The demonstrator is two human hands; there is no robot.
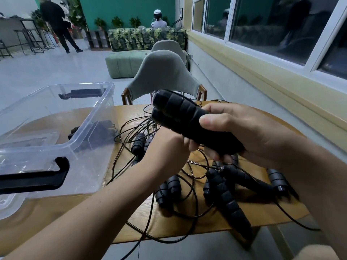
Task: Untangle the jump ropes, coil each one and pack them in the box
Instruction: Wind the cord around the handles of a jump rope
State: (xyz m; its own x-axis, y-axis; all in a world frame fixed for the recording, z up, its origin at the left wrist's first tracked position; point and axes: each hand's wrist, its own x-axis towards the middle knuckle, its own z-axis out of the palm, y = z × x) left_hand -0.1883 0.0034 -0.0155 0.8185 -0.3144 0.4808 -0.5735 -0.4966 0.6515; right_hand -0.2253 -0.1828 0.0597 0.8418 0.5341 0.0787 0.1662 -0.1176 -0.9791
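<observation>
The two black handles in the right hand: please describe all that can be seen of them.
The two black handles are thick, ribbed grips that look like foam or rubber. They lie side by side, raised over the wooden table, pointing up and left. The right hand grips their near ends, thumb on top. Thin black cords hang by their far ends, down to the tangle. The left hand is curled just below them; whether it touches them is hidden.

Under both hands: cord tangle (152,121) and loose handles (225,196) cover the table (84,212). Left of left hand (169,147): clear box (93,117), top open, near wall in the path. The handle pair (180,111) in right hand (244,134) overhangs left hand.
</observation>
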